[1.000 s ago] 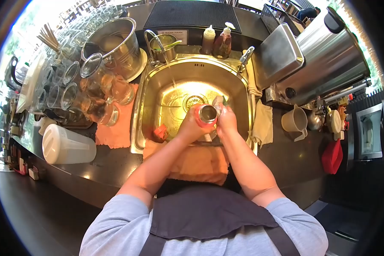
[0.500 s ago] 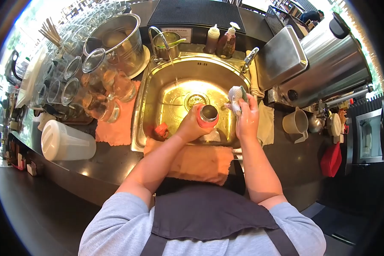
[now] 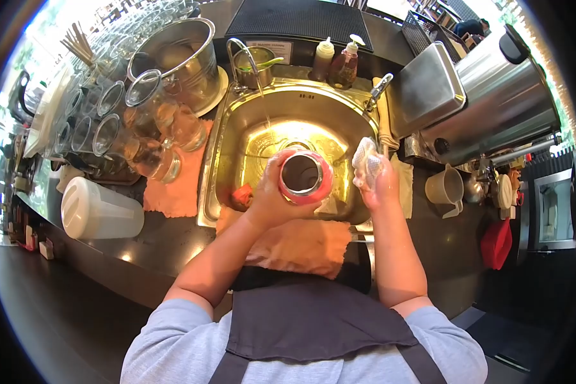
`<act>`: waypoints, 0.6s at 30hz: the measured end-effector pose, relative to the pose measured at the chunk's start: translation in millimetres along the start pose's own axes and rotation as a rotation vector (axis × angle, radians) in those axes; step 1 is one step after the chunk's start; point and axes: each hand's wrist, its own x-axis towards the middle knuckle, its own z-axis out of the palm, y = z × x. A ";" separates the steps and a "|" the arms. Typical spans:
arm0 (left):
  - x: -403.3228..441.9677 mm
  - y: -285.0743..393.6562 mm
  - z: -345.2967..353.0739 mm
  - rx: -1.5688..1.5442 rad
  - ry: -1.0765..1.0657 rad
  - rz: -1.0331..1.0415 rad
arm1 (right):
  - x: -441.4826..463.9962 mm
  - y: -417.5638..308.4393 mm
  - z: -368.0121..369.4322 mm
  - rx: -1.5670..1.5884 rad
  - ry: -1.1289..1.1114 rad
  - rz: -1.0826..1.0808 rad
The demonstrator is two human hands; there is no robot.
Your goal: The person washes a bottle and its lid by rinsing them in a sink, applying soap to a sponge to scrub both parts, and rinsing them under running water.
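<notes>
My left hand (image 3: 270, 200) is wrapped round a red bottle (image 3: 324, 181) over the near part of the steel sink (image 3: 227, 137). The bottle's open metal mouth faces up, and its inside looks dark. At the sink's right edge, my right hand (image 3: 383, 185) grips a wet whitish sponge (image 3: 367, 158), apart from the bottle. A thin stream of water falls from the curved tap (image 3: 250, 56) at the back left. Inside the sink at lower left lies a small red-orange piece (image 3: 242, 194).
Glass jugs (image 3: 145, 160) stand on an orange cloth left of the sink, near a metal bucket (image 3: 198, 70) and a white lidded pitcher (image 3: 112, 208). Two pump or squeeze bottles (image 3: 344, 66) are behind. A measuring jug (image 3: 445, 191) and steel dispenser (image 3: 499, 96) are right.
The bottle has risen closer to the camera, its mouth looking larger. My right hand with the sponge has moved from beside the bottle to the right, away from it.
</notes>
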 end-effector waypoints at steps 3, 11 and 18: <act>2.3 10.0 -15.3 -0.073 0.055 0.029 | -1.8 6.1 -2.2 -0.067 0.057 0.061; 3.9 -29.8 7.0 0.103 -0.137 -0.166 | -31.9 4.3 64.0 -0.251 0.043 -0.321; -8.7 -83.1 59.3 0.090 -0.272 -0.287 | -9.7 56.8 38.6 -1.391 -0.143 -0.919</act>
